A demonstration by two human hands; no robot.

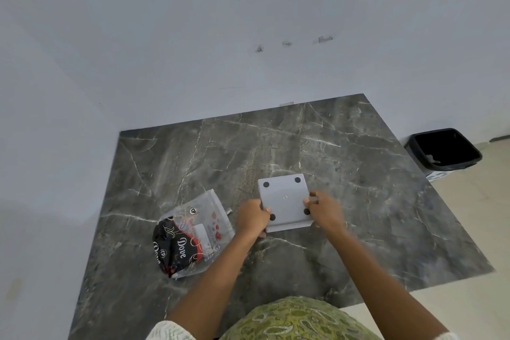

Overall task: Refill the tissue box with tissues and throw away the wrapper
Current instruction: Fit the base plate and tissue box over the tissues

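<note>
Tissue box (285,201) lay base-up, gripped by left hand (252,215) and right hand (324,210); the seemingly emptied wrapper (193,234) sat unbinned.

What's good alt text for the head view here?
Both hands, left hand and right hand, grip a grey tissue box turned underside up, four dark feet showing, on a dark marble table. A crumpled tissue wrapper lies to its left; a black bin stands on the floor, far right.
</note>
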